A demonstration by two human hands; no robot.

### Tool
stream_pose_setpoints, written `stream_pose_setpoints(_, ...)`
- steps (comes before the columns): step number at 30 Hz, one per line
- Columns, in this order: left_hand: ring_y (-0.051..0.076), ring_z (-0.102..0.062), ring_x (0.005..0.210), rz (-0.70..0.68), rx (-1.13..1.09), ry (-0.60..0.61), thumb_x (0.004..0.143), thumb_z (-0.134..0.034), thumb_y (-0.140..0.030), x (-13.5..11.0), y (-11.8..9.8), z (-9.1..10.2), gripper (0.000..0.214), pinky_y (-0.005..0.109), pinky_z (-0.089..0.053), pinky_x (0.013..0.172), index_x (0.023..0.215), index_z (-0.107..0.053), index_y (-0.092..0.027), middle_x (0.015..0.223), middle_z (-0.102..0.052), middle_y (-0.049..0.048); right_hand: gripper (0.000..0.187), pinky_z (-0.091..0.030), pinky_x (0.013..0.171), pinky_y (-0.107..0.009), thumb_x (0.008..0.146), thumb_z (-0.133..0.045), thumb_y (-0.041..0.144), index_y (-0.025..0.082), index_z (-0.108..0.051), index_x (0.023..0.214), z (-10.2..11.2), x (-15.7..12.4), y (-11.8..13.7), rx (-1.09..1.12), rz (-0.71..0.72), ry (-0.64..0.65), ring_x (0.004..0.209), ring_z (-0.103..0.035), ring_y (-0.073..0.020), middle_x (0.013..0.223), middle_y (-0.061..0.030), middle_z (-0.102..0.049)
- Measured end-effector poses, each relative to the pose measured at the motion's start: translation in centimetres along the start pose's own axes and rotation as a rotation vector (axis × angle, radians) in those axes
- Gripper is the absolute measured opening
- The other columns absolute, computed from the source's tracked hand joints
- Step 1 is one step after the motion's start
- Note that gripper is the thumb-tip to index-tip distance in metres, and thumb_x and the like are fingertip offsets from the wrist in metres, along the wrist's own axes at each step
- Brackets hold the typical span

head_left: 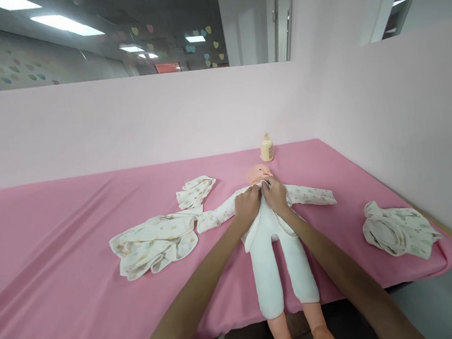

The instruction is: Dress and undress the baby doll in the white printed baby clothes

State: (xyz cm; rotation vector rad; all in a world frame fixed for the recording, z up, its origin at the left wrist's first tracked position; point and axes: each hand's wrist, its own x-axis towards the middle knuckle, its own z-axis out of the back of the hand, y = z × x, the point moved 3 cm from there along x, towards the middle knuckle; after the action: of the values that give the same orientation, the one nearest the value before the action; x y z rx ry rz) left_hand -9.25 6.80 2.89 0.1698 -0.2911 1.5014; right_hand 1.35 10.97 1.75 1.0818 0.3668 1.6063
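Observation:
A baby doll (258,174) lies on its back on the pink table cover (58,247), head away from me, legs hanging over the near edge. It wears a patterned white top (311,195) with sleeves spread out and white trousers (275,260). My left hand (247,205) and my right hand (276,195) sit side by side on the doll's chest. Both are closed, pinching the top's front edges together just under the chin.
A crumpled patterned garment (155,243) lies left of the doll, with a smaller piece (194,191) behind it. Another bundled garment (398,227) lies at the right near the table corner. A small cream bottle (266,148) stands by the pink back wall.

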Motion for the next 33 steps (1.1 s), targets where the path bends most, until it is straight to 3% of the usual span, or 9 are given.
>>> stream_pose_setpoints(6,0.024,-0.067,0.087,0.011,0.019,0.029,0.101,-0.031,-0.029,0.1,-0.1,0.1,0.031,0.031,-0.042,0.070,0.110,-0.057,-0.018,0.101,-0.070,0.0088,0.027,-0.039,0.071,-0.028,0.091,-0.039,0.028,0.019,-0.064,0.087,0.1,0.0,-0.2,0.021,-0.016,0.005,0.079,-0.060,-0.0202,0.084,-0.0050,-0.069)
stream_pose_setpoints(19,0.025,-0.067,0.089,-0.028,0.025,-0.006,0.100,-0.030,-0.026,0.0,-0.2,0.1,0.030,0.032,-0.042,0.072,0.113,-0.056,-0.017,0.103,-0.069,0.0104,0.024,-0.044,0.083,-0.032,0.087,-0.043,0.026,0.020,-0.065,0.089,0.6,0.0,0.0,0.064,-0.004,-0.013,0.091,-0.062,-0.0218,0.097,-0.0074,-0.071)
stream_pose_setpoints(33,0.027,-0.068,0.089,0.000,-0.021,0.002,0.102,-0.023,-0.031,0.0,-0.3,0.4,0.038,0.032,-0.043,0.069,0.111,-0.057,-0.015,0.092,-0.069,0.0123,0.027,-0.045,0.082,-0.033,0.081,-0.048,0.034,0.017,-0.069,0.088,1.5,-0.6,-0.9,0.319,-0.028,0.024,0.084,-0.062,-0.0205,0.090,-0.0052,-0.072)
